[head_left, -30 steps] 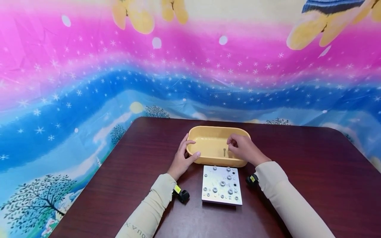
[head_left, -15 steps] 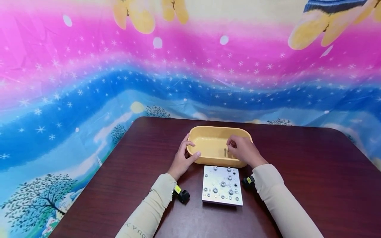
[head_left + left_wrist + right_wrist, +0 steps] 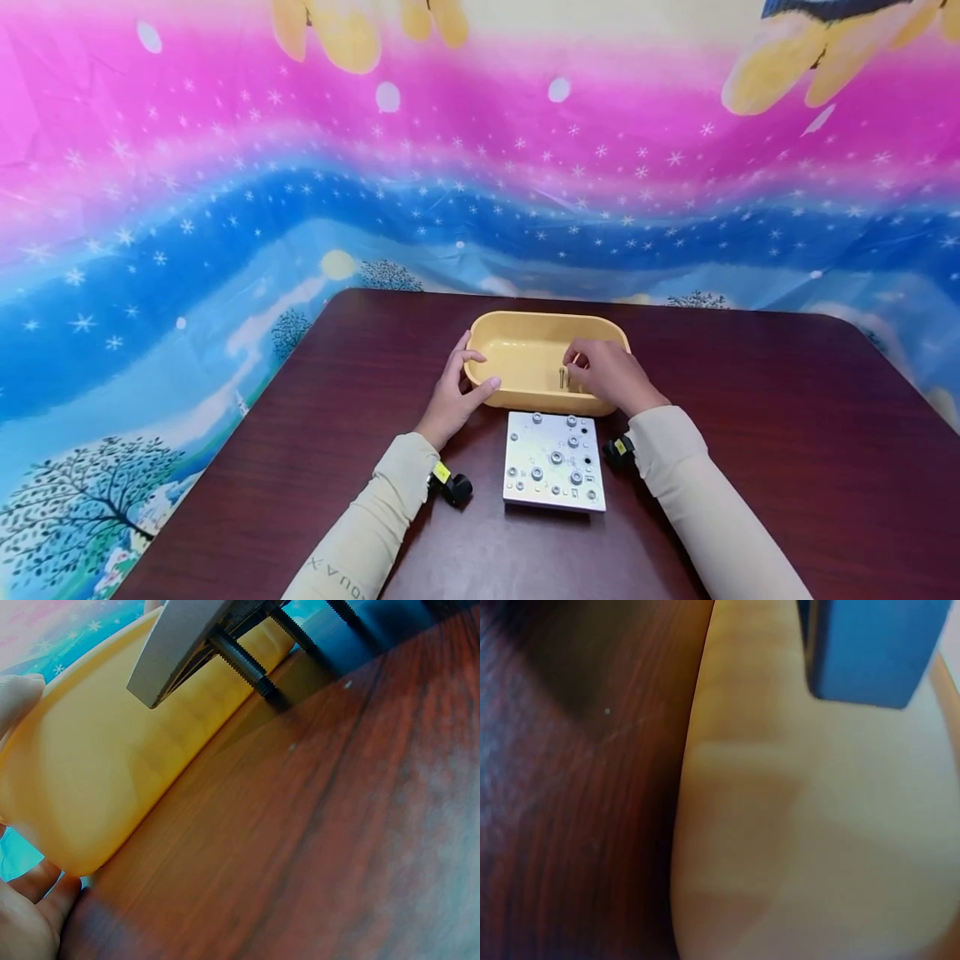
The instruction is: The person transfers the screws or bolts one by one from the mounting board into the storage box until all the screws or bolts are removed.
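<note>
A yellow plastic tub (image 3: 517,367) stands on the table. My left hand (image 3: 456,392) grips its left end, with the thumb at the front rim and the fingers round the side. My right hand (image 3: 603,371) reaches over the right end into the tub, fingers bent. Its fingertips are right at a small metal bolt (image 3: 562,378), and another thin metal piece (image 3: 568,380) shows beside that bolt. I cannot tell whether the fingers pinch either one. In the right wrist view the tub's wall (image 3: 742,810) fills much of the frame and the hand is hidden.
Close in front of the tub is a silver metal plate (image 3: 543,462) with several socket-head bolts in it. In the left wrist view, threaded bolt shanks (image 3: 244,661) stick out below the plate. All stand on a dark wood table (image 3: 750,433), with a printed cloth (image 3: 480,167) behind.
My right hand has shifted slightly left inside the tub, closer to the bolt. My left hand keeps its hold on the tub; the whole head view has shifted a little.
</note>
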Demonstrator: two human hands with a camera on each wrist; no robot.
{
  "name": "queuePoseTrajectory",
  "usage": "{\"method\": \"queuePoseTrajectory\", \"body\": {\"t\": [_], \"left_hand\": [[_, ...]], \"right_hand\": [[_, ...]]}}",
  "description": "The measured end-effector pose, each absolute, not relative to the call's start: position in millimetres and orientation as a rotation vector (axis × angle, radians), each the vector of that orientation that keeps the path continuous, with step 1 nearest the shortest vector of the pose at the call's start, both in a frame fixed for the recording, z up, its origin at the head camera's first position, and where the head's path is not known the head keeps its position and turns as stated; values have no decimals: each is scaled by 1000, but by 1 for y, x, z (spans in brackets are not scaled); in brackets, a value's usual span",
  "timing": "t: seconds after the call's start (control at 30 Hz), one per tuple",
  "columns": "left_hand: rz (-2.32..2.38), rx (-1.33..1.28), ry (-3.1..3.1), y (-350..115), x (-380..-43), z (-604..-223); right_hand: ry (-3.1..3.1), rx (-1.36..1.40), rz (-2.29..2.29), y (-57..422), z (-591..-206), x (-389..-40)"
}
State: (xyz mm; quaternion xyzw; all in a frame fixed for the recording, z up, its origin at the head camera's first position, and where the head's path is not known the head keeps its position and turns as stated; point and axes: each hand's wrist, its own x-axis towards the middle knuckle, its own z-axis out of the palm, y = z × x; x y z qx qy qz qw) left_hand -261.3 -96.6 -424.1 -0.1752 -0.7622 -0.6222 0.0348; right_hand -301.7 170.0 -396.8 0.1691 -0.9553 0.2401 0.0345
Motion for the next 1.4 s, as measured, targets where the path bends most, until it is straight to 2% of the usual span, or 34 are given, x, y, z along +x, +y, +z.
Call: {"method": "queuePoseTrajectory", "body": {"t": [1.4], "left_hand": [[-1917, -525, -2342, -95, -261, -424]], "right_hand": [[-3005, 445, 661, 169, -396, -301]]}}
